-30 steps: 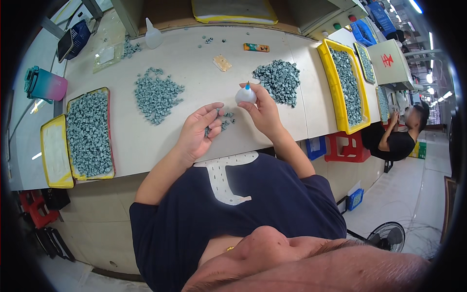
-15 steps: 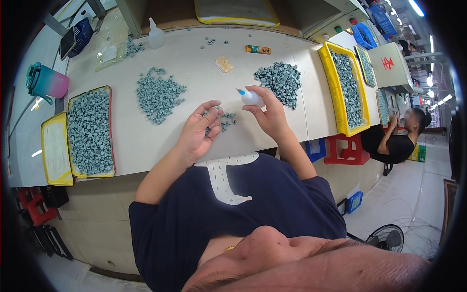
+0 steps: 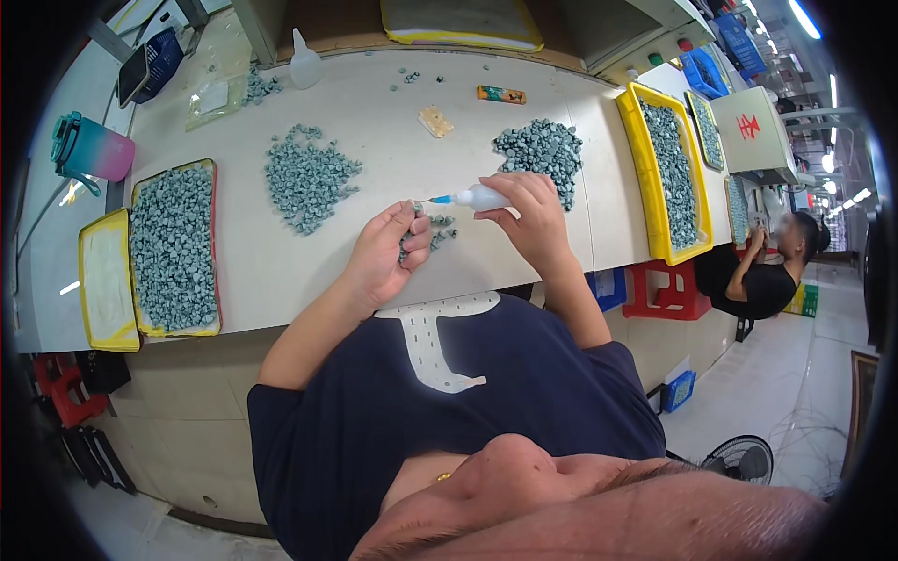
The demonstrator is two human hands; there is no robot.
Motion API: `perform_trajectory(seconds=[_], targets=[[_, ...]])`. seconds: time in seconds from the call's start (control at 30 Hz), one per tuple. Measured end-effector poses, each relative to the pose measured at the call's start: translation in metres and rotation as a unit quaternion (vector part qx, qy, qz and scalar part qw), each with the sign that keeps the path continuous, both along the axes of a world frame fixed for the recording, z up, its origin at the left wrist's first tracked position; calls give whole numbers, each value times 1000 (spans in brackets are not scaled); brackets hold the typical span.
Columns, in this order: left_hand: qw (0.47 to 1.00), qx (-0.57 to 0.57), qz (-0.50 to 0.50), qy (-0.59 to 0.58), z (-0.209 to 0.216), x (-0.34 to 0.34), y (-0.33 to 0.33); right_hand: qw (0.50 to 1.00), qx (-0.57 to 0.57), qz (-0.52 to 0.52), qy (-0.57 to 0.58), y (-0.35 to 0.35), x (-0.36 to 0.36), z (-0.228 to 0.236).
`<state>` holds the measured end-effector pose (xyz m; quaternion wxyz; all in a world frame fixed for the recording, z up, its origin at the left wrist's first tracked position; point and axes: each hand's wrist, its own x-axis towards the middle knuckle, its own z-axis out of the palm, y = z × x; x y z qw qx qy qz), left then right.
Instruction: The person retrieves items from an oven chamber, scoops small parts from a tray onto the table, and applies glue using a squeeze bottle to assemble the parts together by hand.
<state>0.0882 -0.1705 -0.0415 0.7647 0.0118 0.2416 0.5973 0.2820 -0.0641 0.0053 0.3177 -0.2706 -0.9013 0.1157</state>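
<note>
My left hand (image 3: 382,251) is closed, pinching a small grey-green piece (image 3: 418,207) between thumb and forefinger; more such pieces show partly at its curled fingers. In my right hand (image 3: 535,217) is a white squeeze bottle (image 3: 484,197) with a blue needle tip, held almost level. Its thin needle reaches to the pinched piece; whether they touch I cannot tell. A few loose pieces (image 3: 444,231) lie on the table just right of my left hand. Beyond my hands are a loose pile of pieces (image 3: 309,182) at left and a darker pile (image 3: 544,152) at right.
A full tray (image 3: 173,252) lies at left beside a yellow-edged tray (image 3: 106,280) and a teal-pink bottle (image 3: 108,154). At right stands a yellow basket (image 3: 700,210) of pieces. Farther back are a white dropper bottle (image 3: 304,67) and a patterned tube (image 3: 501,94). A co-worker (image 3: 772,271) sits far right.
The squeeze bottle has tipped over to the left, bringing its needle to my left fingertips. The fingers of my left hand have curled in more tightly.
</note>
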Motion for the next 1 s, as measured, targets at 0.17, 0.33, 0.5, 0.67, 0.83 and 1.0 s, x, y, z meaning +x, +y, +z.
perform_trajectory(seconds=[0.17,0.33,0.5,0.67,0.83,1.0], targets=[[1000,13,2,27,-2,1,-2,999,46,-7,-12,-1,1,12],[994,23,25,102,-2,2,-2,994,104,-7,-20,-4,1,19],[989,40,31,140,-3,1,-2,990,139,-7,-36,-7,-1,22],[987,46,34,149,-4,1,-2,987,157,-6,-42,-7,-4,22],[985,46,33,161,-5,2,-3,984,172,-10,-50,-9,-5,24],[985,48,33,160,-4,1,-4,984,173,-4,-51,-9,-4,25]])
